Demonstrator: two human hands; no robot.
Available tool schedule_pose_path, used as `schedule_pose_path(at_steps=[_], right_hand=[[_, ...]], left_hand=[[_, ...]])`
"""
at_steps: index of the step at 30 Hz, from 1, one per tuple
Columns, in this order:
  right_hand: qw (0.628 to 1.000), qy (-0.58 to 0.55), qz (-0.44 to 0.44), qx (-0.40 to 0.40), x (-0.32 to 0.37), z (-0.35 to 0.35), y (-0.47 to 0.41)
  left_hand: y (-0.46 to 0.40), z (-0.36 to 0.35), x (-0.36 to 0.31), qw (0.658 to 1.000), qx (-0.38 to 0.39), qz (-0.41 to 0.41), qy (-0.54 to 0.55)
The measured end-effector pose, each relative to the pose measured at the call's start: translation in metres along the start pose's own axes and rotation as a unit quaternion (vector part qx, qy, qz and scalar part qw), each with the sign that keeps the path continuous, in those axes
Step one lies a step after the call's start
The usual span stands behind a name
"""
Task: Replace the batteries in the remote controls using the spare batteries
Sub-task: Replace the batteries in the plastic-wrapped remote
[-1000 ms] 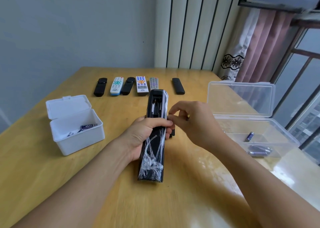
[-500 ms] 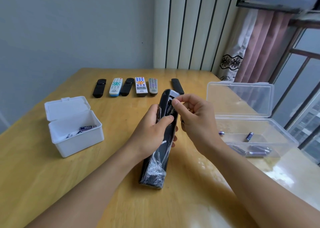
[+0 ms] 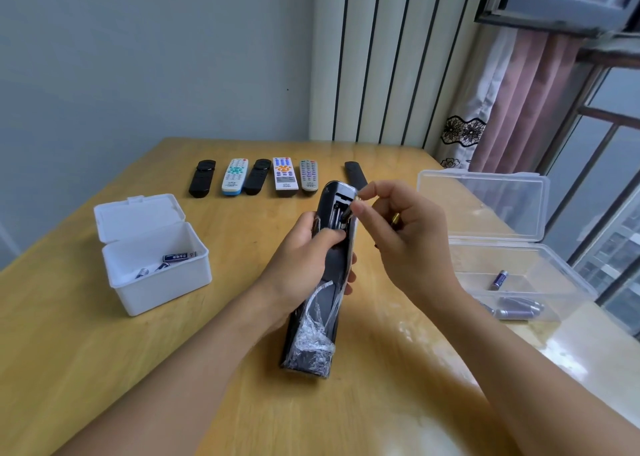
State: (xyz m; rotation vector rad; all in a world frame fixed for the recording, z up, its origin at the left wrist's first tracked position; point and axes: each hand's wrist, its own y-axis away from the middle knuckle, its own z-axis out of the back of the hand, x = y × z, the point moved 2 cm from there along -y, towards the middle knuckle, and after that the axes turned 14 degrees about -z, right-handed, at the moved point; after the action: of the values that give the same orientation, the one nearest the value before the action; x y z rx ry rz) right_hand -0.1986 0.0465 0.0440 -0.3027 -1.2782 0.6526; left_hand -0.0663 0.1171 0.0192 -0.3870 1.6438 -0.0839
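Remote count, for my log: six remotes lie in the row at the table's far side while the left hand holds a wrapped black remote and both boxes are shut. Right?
Wrong on the boxes only. The head view shows the white box and clear box with lids open.

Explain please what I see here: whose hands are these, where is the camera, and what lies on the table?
The camera sits on a person's head and looks down at their own two bare hands. The left hand grips a black remote control, partly wrapped in plastic film, with its battery compartment open. The right hand pinches a battery at that compartment. On the wooden table lie six more remotes in a row, an open white box and a clear plastic box, both holding batteries.
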Motion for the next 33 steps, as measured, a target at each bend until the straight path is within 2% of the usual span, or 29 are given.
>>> schedule_pose_path(at_steps=[4, 7, 13, 18, 22, 28, 30, 33], right_hand=[[0.992, 0.064, 0.092, 0.061, -0.001, -0.006, 0.007], [0.988, 0.086, 0.095, 0.082, -0.003, -0.008, 0.007], [0.995, 0.048, -0.024, 0.088, -0.005, -0.008, 0.009], [0.988, -0.034, -0.131, 0.074, -0.004, -0.005, 0.01], [0.981, -0.03, -0.181, 0.069, 0.0, -0.009, 0.011], [0.943, -0.111, -0.296, 0.105, -0.004, 0.0, -0.003], [0.939, -0.119, -0.299, 0.123, -0.005, 0.003, -0.005], [0.945, -0.121, -0.249, 0.176, 0.004, 0.004, -0.006]], left_hand=[[0.004, 0.0, -0.003, 0.997, -0.003, 0.032, 0.069], [0.005, 0.0, -0.005, 0.999, -0.008, 0.008, 0.051], [0.004, 0.0, -0.003, 1.0, 0.001, -0.028, -0.006], [0.002, -0.002, -0.006, 0.998, 0.001, -0.058, -0.035], [-0.001, 0.0, 0.002, 0.996, -0.008, -0.056, -0.074], [-0.003, -0.006, 0.003, 0.993, 0.006, -0.053, -0.107], [-0.003, -0.005, 0.001, 0.992, 0.021, -0.054, -0.11], [-0.003, -0.001, -0.002, 0.997, 0.025, -0.04, -0.058]])
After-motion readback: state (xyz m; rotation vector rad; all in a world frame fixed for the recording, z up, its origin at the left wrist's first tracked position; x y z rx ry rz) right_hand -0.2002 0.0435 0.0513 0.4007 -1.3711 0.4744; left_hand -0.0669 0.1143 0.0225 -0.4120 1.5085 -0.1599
